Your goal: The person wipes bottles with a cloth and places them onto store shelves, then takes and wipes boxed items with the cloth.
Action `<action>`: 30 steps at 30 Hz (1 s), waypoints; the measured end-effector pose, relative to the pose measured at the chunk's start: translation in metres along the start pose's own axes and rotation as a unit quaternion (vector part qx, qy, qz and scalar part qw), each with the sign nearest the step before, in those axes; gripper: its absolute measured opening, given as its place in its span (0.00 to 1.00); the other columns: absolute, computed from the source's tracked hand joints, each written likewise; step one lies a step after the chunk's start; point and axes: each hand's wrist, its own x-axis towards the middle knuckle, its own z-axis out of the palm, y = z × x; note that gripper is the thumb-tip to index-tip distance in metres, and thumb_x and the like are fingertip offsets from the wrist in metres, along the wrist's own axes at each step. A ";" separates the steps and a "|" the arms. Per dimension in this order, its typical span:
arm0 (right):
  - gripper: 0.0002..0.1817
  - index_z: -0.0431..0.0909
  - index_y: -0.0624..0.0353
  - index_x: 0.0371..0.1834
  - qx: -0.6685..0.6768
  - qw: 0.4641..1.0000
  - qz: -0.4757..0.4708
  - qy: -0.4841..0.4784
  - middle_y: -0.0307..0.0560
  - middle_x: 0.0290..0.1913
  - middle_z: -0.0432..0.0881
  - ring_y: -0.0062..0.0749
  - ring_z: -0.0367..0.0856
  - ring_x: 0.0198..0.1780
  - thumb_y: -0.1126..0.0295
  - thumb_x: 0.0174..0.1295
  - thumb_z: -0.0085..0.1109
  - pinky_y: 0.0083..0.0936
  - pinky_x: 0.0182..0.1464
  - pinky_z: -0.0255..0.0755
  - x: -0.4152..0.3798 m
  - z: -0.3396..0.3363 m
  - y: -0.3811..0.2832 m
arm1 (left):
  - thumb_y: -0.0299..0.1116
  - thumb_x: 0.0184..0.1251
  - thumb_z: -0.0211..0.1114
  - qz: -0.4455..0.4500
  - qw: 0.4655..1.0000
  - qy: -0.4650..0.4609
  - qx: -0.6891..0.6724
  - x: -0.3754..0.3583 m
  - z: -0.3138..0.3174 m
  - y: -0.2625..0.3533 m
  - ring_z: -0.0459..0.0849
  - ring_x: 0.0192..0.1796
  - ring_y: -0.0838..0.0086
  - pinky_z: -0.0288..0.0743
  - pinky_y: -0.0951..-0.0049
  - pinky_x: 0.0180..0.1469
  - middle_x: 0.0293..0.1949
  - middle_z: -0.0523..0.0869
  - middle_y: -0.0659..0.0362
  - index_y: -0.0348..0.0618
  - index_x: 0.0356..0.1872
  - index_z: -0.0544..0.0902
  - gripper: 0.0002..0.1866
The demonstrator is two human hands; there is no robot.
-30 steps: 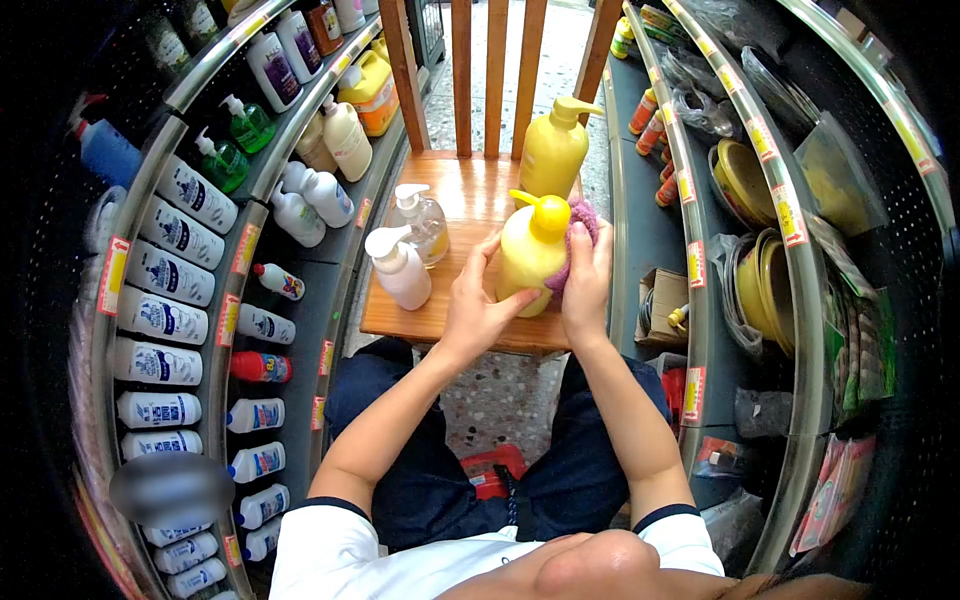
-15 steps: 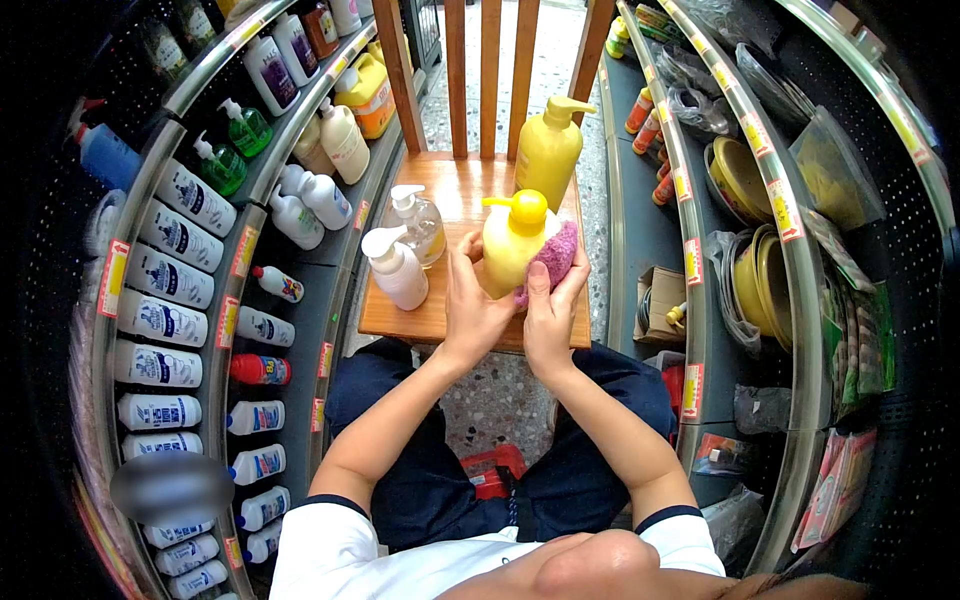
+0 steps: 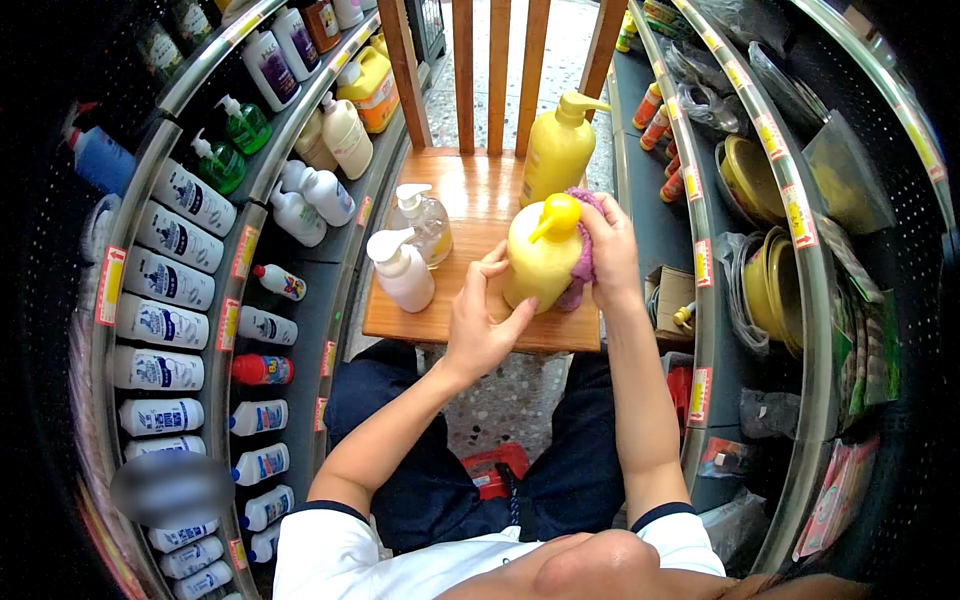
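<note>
A yellow pump bottle point(image 3: 535, 262) with a bright yellow pump head stands on the wooden chair seat point(image 3: 475, 300), its nozzle pointing towards me and to the left. My left hand point(image 3: 485, 318) steadies it, thumb across the lower front and fingers along the left side. Bunched in my right hand point(image 3: 612, 245) is a purple cloth point(image 3: 582, 262), pressed against the bottle's right side. Behind stands a taller yellow pump bottle point(image 3: 558, 155). To the left are a clear pump bottle point(image 3: 425, 228) and a white pump bottle point(image 3: 402, 272).
Shelves on the left carry rows of white bottles point(image 3: 165, 320), green pump bottles point(image 3: 220, 165) and a yellow jug point(image 3: 370, 92). Shelves on the right hold yellow basins point(image 3: 775, 290) and a cardboard box point(image 3: 668, 300). The chair's slatted back point(image 3: 497, 70) rises at the far side.
The nozzle has swung from pointing left to pointing nearer me. My right hand has moved up and right with the cloth, from the bottle's front right to its right side.
</note>
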 end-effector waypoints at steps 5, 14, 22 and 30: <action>0.08 0.79 0.61 0.42 0.024 0.999 0.034 -0.011 0.38 0.38 0.82 0.18 0.78 0.39 0.68 0.66 0.59 0.17 0.44 0.72 0.007 0.004 -0.003 | 0.31 0.56 0.75 -0.063 0.998 0.021 -0.011 0.009 0.002 0.010 0.75 0.64 0.61 0.66 0.63 0.67 0.59 0.76 0.46 0.33 0.66 0.66 0.38; 0.14 0.72 0.64 0.51 -0.055 0.992 -0.095 0.065 0.45 0.46 0.77 0.25 0.75 0.49 0.63 0.74 0.49 0.25 0.55 0.69 -0.022 0.013 0.012 | 0.33 0.52 0.77 -0.034 0.999 0.012 0.032 0.016 0.001 0.017 0.78 0.58 0.60 0.69 0.63 0.63 0.52 0.79 0.50 0.33 0.62 0.74 0.35; 0.26 0.59 0.67 0.63 -0.167 0.965 -0.164 0.119 0.59 0.59 0.68 0.44 0.67 0.62 0.56 0.75 0.47 0.39 0.66 0.58 -0.056 0.023 0.033 | 0.27 0.49 0.76 -0.023 0.999 0.034 0.028 0.014 0.006 0.012 0.78 0.57 0.58 0.72 0.63 0.61 0.51 0.78 0.49 0.33 0.62 0.74 0.35; 0.29 0.57 0.67 0.68 -0.207 0.952 -0.201 0.098 0.59 0.62 0.66 0.47 0.65 0.65 0.57 0.74 0.50 0.40 0.69 0.54 -0.069 0.017 0.043 | 0.29 0.49 0.77 -0.007 0.999 0.033 0.038 0.013 0.005 0.011 0.78 0.57 0.58 0.72 0.63 0.61 0.52 0.79 0.49 0.34 0.62 0.74 0.35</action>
